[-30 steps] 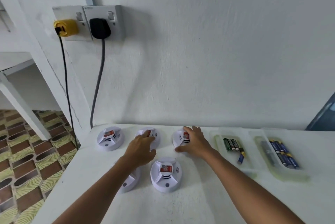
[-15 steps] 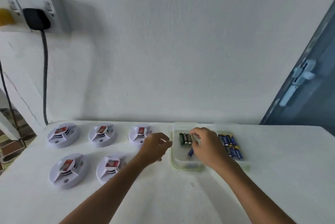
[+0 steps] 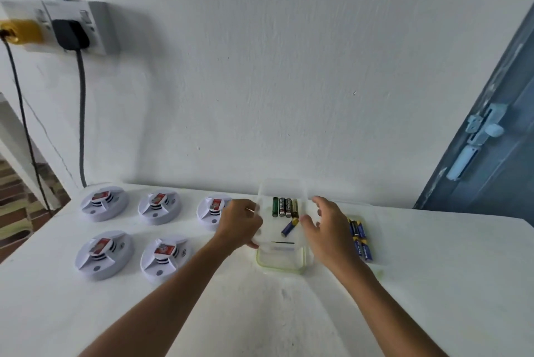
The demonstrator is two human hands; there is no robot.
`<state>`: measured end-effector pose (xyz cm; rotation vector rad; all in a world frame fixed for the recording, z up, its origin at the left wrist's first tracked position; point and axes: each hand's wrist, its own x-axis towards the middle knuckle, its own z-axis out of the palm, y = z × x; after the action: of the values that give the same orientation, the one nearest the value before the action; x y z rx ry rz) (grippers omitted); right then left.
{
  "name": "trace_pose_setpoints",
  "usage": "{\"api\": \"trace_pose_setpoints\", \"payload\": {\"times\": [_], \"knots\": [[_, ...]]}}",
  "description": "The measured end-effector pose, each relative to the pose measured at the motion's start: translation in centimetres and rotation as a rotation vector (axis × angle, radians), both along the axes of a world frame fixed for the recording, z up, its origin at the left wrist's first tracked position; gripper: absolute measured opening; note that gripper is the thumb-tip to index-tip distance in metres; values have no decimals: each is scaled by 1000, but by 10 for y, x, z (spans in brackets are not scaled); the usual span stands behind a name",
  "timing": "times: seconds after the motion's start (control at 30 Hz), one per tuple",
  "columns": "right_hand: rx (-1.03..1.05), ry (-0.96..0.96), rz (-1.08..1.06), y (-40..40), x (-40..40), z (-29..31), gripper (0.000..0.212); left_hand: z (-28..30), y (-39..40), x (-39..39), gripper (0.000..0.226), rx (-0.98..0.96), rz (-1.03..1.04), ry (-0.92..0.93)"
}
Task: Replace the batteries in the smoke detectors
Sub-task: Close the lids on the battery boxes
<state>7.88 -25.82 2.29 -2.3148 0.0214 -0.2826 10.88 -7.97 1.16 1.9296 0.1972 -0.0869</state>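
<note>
Several white round smoke detectors lie on the white table at the left, three in a back row (image 3: 159,207) and two in a front row (image 3: 104,254), each showing a red-labelled part on top. A clear battery tray (image 3: 280,268) with a greenish rim stands in the middle and holds several upright-lined batteries (image 3: 284,207) and one loose blue battery (image 3: 289,227). My left hand (image 3: 238,225) grips the tray's left edge with curled fingers. My right hand (image 3: 329,229) is at the tray's right edge, fingers spread and relaxed.
A second clear tray with several blue batteries (image 3: 359,241) sits to the right, partly hidden by my right hand. Wall sockets with a yellow and a black plug (image 3: 69,31) hang at the upper left, cables running down. A blue door (image 3: 491,139) stands at the right.
My hands left the detectors and moved right to the battery tray. The left hand now holds its left edge; the right hand has come out of the tray to its right side.
</note>
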Motion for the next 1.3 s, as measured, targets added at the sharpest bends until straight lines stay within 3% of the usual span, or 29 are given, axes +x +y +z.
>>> {"api": "trace_pose_setpoints", "payload": {"times": [0.07, 0.13, 0.2, 0.3, 0.37, 0.5, 0.57, 0.67, 0.83, 1.0, 1.3], "knots": [[26, 178, 8, 2, 7, 12, 45, 10, 2, -1, 13, -32, -5, -22], [117, 251, 25, 2, 14, 17, 14, 14, 3, -1, 12, -50, -34, -41], [123, 224, 9, -1, 21, 15, 28, 17, 4, -3, 9, -77, -65, -66], [132, 204, -18, -7, 23, 14, 31, 7, 11, 0, 26, -137, -46, -16], [137, 167, -33, -9, 25, 15, 30, -12, 20, 6, 25, 25, -29, 25], [143, 110, -56, -10, 28, 7, 36, -46, 23, 5, 26, 652, -142, 112], [115, 90, -57, -13, 27, 4, 39, -48, 17, 2, 24, 744, -160, 140], [80, 86, -92, -19, 24, 4, 39, -41, 10, 8, 17, 700, -154, 131], [119, 46, -98, -25, 20, 8, 41, -8, 17, 22, 14, 372, -71, 48], [190, 142, -102, -20, 23, 8, 18, 53, 43, 22, 10, 431, -7, -163], [185, 274, -57, 21, 36, -43, 20, 89, 100, 11, 14, 508, 70, -226]]}}
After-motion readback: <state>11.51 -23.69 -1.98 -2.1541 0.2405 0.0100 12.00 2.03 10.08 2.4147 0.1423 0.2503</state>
